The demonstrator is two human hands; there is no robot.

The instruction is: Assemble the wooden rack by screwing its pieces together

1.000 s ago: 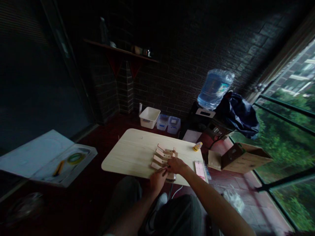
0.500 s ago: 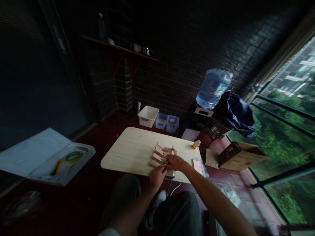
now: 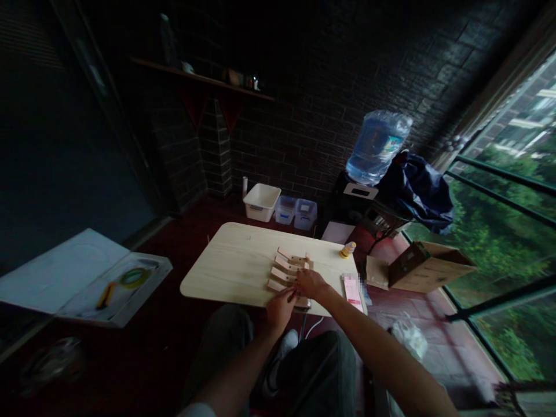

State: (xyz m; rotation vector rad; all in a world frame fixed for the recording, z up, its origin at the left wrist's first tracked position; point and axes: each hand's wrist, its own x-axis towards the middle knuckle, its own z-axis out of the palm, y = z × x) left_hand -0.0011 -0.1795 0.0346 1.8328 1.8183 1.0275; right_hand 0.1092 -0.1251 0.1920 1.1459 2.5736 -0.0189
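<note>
1. The wooden rack lay on the right half of the counter, with its slats pointing toward the left, and its near end was close to the edge by your knees.
2. Your left hand was at this near end, its fingers bent in to meet the right hand. Whether they were closed on something, I cannot tell.
3. Your right hand covered part of the rack from above; its fingers were hidden, so its grip also cannot be told. The two hands were together, touching or almost.
4. In my judgement, a strong push toward you could slide the rack over the edge, because little surface remained there.
5. If the pressure came at one end only, the rack could turn or tip, and the fingers could be pinched between the parts.
6. Your right forearm passed near the flat pink thing; a wide elbow movement might push it off.
7. The bottle was beyond the rack, near the far right corner, so a bump of the counter could make it fall.
</note>
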